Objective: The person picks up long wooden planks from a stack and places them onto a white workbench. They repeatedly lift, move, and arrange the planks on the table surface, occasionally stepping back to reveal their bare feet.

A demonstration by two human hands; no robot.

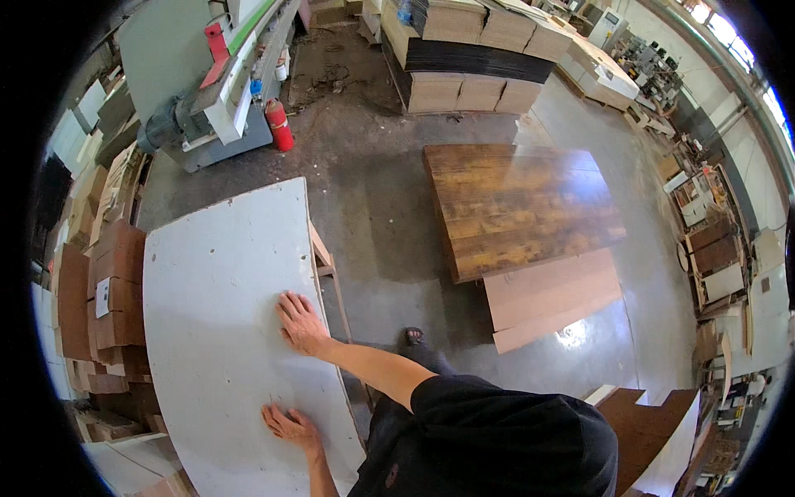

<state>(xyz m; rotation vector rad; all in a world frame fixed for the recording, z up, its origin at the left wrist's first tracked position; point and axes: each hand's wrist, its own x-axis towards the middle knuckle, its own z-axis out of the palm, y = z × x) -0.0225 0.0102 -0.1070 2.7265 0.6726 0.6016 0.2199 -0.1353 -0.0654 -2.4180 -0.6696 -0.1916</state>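
As both hands (305, 326) (294, 431) rest flat on the white panel (219, 306), their fingers (290, 308) spread loosely.

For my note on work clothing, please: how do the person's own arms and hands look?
The right hand and left hand wear no gloves, and no watch or bracelet shows on either wrist. A black short sleeve covers the upper part of the right arm, its forearm bare. The left forearm is also bare where visible.

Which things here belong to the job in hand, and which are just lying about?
In use:
- white tabletop, with the left hand and right hand resting on it

Just about:
- red fire extinguisher
- wood-grain panel
- plain brown sheet
- brown cardboard bundles
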